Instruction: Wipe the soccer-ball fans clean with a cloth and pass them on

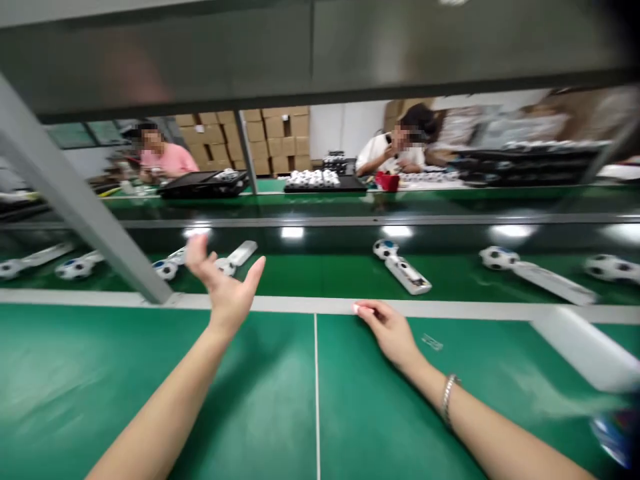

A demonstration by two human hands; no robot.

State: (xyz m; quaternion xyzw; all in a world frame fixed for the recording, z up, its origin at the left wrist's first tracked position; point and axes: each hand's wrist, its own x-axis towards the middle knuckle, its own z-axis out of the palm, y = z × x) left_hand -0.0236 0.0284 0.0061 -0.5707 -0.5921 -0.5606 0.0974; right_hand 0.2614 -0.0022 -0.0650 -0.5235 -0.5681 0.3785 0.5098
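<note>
My left hand point(223, 290) is raised with its fingers spread, holding nothing. Just behind it on the green belt lies a white piece with a soccer-ball-patterned end point(243, 254), partly hidden by my fingers. By the pale rail, my right hand point(393, 331) has its thumb and fingers pinched on a small white piece point(356, 309), too small to identify. Beyond that hand, another ball-ended piece point(407, 275) rests with its long white part showing an open inside. A small clear plastic bit point(432, 343) lies on the green table right of my right hand.
More ball-ended pieces point(537, 273) are spread along the belt. A slanted grey post point(90, 180) stands at left, and a shelf point(310, 53) spans overhead. A white box-like object point(590, 350) is at right. Two people point(393, 150) sit across the line near black trays point(325, 188).
</note>
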